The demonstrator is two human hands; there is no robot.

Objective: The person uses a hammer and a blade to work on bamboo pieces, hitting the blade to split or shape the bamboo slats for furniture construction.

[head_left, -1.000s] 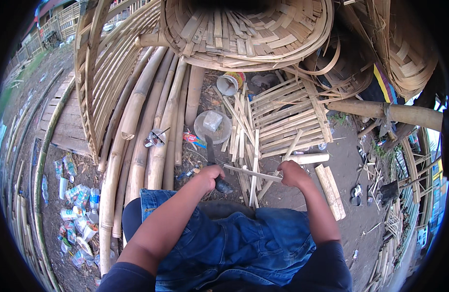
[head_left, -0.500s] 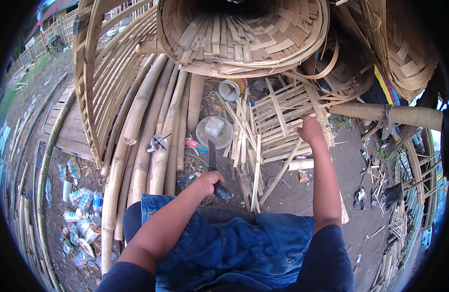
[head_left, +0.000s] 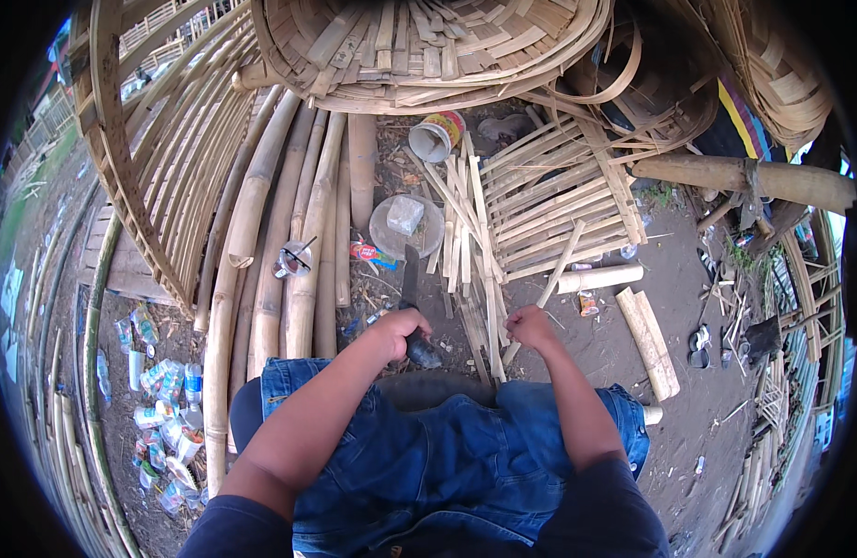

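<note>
My left hand is closed round the black handle of a machete, its dark blade pointing away from me over the ground. To the right, my right hand has its fingers curled on a pale bamboo strip, which slants up and away toward a stack of slats. Between my hands lies a bundle of loose split bamboo strips. Beyond them, several flat slats lie side by side, like a panel. A whitish block rests on a round grey slab ahead of the blade.
Long bamboo poles lie to my left, with a cup on them. Plastic litter is further left. A large woven basket stands ahead, near a paint bucket. Split bamboo pieces lie at right.
My right hand has drawn back from the slats toward my lap. A strip that lay across the slats is no longer seen there. My left hand keeps hold of the machete.
</note>
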